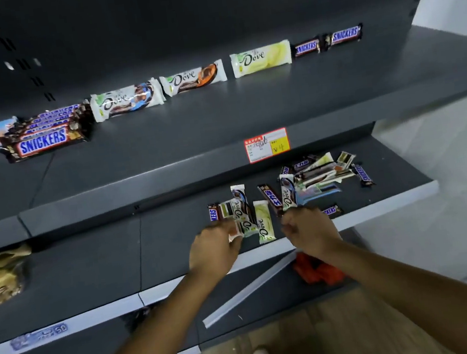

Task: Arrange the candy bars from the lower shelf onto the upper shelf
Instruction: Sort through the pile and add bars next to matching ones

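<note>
Candy bar [236,233], pinched by left hand [215,247]

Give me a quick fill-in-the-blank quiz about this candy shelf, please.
1. The stacked bars at the left of the upper shelf read ___.
2. The pale green bar standing on that shelf bears the name ___.
3. The left hand grips a candy bar lying on the ___ shelf.
4. The red-edged price tag has a ___ patch.

Missing words: Snickers; Dove; lower; yellow.
</note>
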Motion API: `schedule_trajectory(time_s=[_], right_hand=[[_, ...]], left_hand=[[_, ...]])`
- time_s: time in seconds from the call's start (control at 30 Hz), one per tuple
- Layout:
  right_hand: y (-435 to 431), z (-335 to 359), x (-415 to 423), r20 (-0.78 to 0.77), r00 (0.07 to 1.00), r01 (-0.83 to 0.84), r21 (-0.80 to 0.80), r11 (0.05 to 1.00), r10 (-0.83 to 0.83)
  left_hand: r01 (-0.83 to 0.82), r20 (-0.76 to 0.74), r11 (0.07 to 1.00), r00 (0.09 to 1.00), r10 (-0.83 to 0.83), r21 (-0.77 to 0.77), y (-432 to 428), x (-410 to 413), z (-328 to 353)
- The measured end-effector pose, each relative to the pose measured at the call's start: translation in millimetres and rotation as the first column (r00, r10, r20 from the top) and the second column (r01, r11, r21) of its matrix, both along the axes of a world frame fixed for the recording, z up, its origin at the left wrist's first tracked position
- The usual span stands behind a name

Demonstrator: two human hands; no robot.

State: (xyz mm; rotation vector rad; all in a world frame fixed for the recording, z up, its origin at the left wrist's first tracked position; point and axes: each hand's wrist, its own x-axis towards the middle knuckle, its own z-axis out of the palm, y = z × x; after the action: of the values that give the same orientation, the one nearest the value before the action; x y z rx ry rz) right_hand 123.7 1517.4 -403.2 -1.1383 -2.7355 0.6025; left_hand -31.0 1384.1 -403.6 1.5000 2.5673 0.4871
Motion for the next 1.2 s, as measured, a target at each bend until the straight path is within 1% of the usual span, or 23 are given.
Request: schedule_trajectory(time_s=[0.07,0.17,0.27,0.37,0.43,0.53,0.6,0.67,0.73,0.8,0.87,0.97,1.03,1.2], right_hand=[[6.5,-24.4,-4.1,0.014,0.999,0.035,-0.071,0.997,-0.035],[15.3,-58.7,-17.6,0.026,0.994,0.113,-0.148,0.983,-0.111],[23.4,-87.6,-39.8,0.034,0.982,0.188,-0.179,0.966,-0.185],[32.2,-115.2,-64.5,-0.008,0.965,0.254,-0.211,0.944,-0.261],[37.1,-131.4,-78.3,0.007,0.957,0.284,-0.205,0.937,-0.289],[41.9,-152.4,-92.2,0.1,0.94,0.339,-0.187,0.922,-0.326],[42.9,-163.1,-99.0,0.146,0.929,0.358,-0.116,0.926,-0.341],[42.9,-167.6,-104.9,0.145,0.925,0.361,-0.059,0.931,-0.35],[45.2,-167.0,-108.6,0.127,0.927,0.362,-0.061,0.93,-0.353],[50.9,-164.1,-107.6,0.143,0.925,0.366,-0.094,0.926,-0.352],[58.9,-160.2,-103.2,0.193,0.916,0.378,-0.122,0.918,-0.352],[67.4,-153.8,-96.5,0.244,0.904,0.399,-0.179,0.899,-0.352],[69.4,-149.0,-92.8,0.231,0.903,0.409,-0.209,0.888,-0.362],[65.6,-137.4,-81.8,0.237,0.894,0.441,-0.3,0.846,-0.381]], left_hand=[[-0.034,0.026,0.998,0.999,0.035,-0.053,12.0,-7.9,-21.6],[-0.063,0.019,0.99,0.998,0.066,-0.124,36.6,-21.5,-53.4],[-0.119,0.054,0.984,0.99,0.127,-0.134,66.5,-32.6,-80.1],[-0.169,0.084,0.974,0.98,0.183,-0.148,99.8,-42.4,-104.1],[-0.177,0.077,0.969,0.978,0.192,-0.171,121.6,-47.9,-119.6],[-0.214,0.074,0.953,0.969,0.234,-0.216,150.2,-57.3,-144.8],[-0.239,0.023,0.938,0.967,0.253,-0.25,161.9,-62.4,-157.7],[-0.237,-0.028,0.934,0.971,0.238,-0.266,169.0,-66.5,-164.9],[-0.247,-0.009,0.931,0.967,0.254,-0.269,173.7,-70.5,-165.5],[-0.244,0.007,0.933,0.967,0.255,-0.263,177.7,-72.7,-162.1],[-0.229,0.03,0.938,0.969,0.245,-0.26,178.5,-73.4,-156.8],[-0.252,0.137,0.933,0.946,0.293,-0.256,172.7,-73.3,-150.8],[-0.231,0.139,0.938,0.952,0.273,-0.259,164.6,-73.3,-150.0],[-0.197,0.127,0.961,0.966,0.224,-0.195,138.2,-66.7,-137.6]])
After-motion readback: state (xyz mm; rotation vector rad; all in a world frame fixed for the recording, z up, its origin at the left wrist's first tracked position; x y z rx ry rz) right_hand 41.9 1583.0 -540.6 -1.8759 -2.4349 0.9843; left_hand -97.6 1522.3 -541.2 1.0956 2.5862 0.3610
